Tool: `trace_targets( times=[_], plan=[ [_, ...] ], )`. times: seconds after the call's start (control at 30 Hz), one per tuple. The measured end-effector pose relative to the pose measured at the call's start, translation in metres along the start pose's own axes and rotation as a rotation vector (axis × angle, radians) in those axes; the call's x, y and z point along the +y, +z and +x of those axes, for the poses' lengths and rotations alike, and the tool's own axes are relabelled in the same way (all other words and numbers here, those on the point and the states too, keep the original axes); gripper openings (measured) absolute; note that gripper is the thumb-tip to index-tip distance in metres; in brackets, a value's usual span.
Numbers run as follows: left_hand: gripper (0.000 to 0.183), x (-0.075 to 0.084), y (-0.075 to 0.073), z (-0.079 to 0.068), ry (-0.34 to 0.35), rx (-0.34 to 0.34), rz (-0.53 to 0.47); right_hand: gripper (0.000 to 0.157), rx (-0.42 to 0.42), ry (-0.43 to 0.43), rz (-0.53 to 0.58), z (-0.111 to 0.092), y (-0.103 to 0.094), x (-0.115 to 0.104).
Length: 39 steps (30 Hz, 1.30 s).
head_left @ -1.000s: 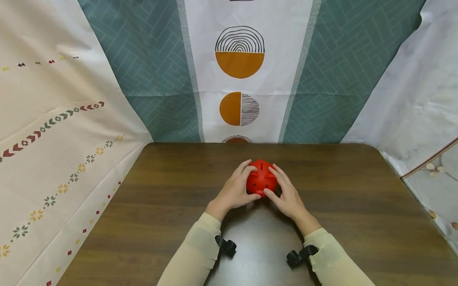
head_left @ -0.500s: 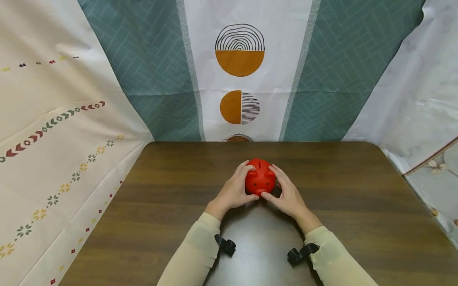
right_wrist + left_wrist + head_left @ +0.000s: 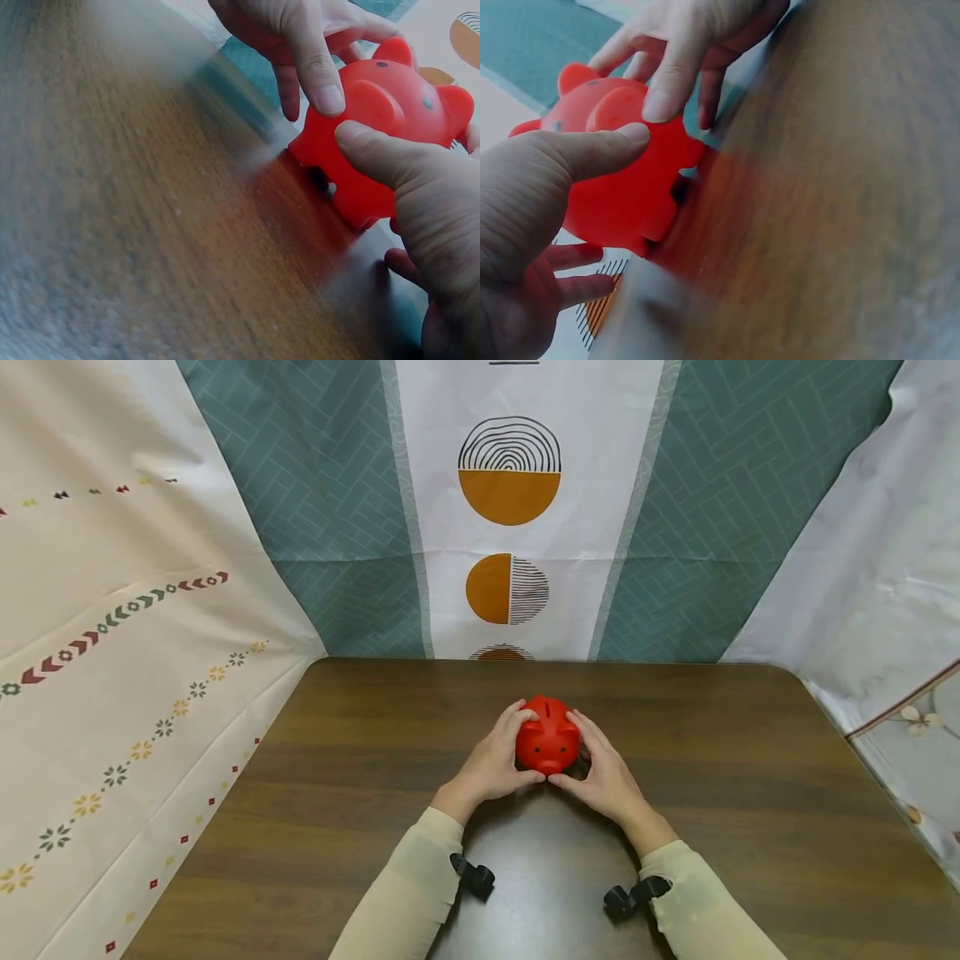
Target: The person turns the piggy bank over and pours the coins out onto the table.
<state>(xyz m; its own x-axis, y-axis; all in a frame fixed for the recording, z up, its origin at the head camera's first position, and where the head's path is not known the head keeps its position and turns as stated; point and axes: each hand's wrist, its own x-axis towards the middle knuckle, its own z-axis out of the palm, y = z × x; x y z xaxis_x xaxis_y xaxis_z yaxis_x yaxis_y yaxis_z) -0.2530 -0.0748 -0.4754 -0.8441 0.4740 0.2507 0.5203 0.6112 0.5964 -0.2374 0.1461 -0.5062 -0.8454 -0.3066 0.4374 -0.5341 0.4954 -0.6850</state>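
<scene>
A red piggy bank [image 3: 548,739] stands near the far part of the wooden table, its snout toward me and the coin slot on top. My left hand [image 3: 491,760] holds it from the left, fingers curving round that side and thumb below the snout. From the right, my right hand [image 3: 609,779] grips it the same way, the two thumb tips almost meeting in front. In the left wrist view the piggy bank [image 3: 622,172] has its short feet close over the tabletop. The right wrist view shows both thumbs at the snout of the piggy bank [image 3: 367,150].
The brown wooden table [image 3: 337,827] reaches back to a teal and white patterned curtain [image 3: 352,527]. Cream patterned cloth [image 3: 150,652] hangs at the left, and white cloth [image 3: 847,560] at the right. Black wrist cameras sit on both sleeves.
My right thumb has slid down off the pig's face to below the snout, leaving the face uncovered. The piggy bank stays in nearly the same place between both hands.
</scene>
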Motion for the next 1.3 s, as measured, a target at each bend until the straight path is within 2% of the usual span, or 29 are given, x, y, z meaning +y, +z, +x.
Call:
trace_targets(
  times=[0.27, 0.53, 0.77, 0.93, 1.1, 1.3],
  plan=[
    [0.085, -0.0002, -0.004, -0.0002, 0.002, -0.005, -0.026, 0.1, 0.017, -0.027, -0.035, 0.0012, -0.0003, 0.0003],
    [0.091, 0.0009, -0.0045, -0.0032, -0.016, -0.003, -0.057, 0.102, 0.075, -0.121, -0.126, 0.0, -0.0008, -0.0015],
    [0.102, 0.0006, -0.0049, -0.0012, 0.071, 0.036, -0.047, 0.096, 0.116, -0.199, -0.189, 0.0004, -0.0023, -0.0032],
    [0.089, 0.0023, -0.0061, -0.0017, 0.142, 0.066, 0.017, 0.086, 0.15, -0.262, -0.218, 0.0005, -0.0023, -0.0013],
    [0.076, 0.0027, -0.0058, -0.0025, 0.169, 0.071, 0.054, 0.086, 0.144, -0.245, -0.215, 0.0002, -0.0029, -0.0004],
    [0.073, 0.0014, -0.006, -0.0025, 0.192, 0.077, 0.047, 0.086, 0.127, -0.213, -0.226, -0.0004, -0.0032, -0.0008]
  ],
)
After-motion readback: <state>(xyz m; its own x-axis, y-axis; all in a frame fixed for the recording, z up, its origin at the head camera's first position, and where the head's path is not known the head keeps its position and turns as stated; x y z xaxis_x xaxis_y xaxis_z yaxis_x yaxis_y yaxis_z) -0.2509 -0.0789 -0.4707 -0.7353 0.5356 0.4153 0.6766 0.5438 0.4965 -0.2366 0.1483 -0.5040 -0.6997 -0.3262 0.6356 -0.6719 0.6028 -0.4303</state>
